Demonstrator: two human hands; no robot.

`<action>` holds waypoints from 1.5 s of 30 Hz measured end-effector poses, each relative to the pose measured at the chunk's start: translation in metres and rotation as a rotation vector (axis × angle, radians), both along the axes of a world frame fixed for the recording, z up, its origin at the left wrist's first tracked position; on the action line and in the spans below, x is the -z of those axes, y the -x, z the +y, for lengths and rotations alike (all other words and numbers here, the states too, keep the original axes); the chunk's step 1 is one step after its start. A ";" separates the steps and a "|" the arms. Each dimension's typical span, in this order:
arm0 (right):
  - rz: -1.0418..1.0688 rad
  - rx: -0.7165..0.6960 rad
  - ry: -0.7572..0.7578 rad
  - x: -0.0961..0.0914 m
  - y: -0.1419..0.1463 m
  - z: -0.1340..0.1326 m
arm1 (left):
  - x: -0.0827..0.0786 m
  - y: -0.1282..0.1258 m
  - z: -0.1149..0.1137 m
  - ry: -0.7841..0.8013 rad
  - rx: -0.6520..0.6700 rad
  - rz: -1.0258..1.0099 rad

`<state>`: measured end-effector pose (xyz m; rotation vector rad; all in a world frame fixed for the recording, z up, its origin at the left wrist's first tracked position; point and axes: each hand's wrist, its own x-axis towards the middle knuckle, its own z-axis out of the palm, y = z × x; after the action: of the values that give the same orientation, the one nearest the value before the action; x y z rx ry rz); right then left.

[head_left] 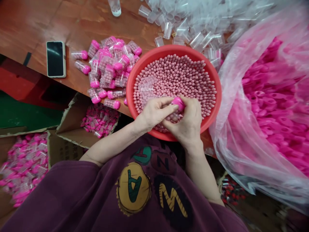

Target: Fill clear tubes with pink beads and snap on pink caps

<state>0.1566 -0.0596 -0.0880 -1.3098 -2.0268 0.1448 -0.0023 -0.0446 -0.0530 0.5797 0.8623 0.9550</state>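
Over the near side of a red basin (218, 91) full of small pink balls (178, 74), my two hands meet around a bright pink cap (178, 102). The thumb and fingers of my left hand (154, 112) close on the cap from the left. My right hand (188, 120) curls round it from the right. Whatever is beneath the cap is mostly hidden by my fingers. Clear plastic tubes (146, 87) lie on the balls left of my hands.
Filled, pink-capped tubes (108, 71) are heaped left of the basin, beside a phone (56, 59). Loose clear tubes (183, 29) cover the back. A plastic bag (231, 129) of pink caps (277, 106) stands right. Cardboard boxes (64, 148) below hold more filled tubes.
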 end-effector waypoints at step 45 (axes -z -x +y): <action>-0.248 0.049 0.341 -0.001 -0.009 0.036 | -0.004 0.052 0.083 -0.986 0.543 1.237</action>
<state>0.1658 -0.0239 -0.0869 -1.6558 -2.2448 0.3322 -0.0547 0.0384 -0.0487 2.2713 1.1446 0.3686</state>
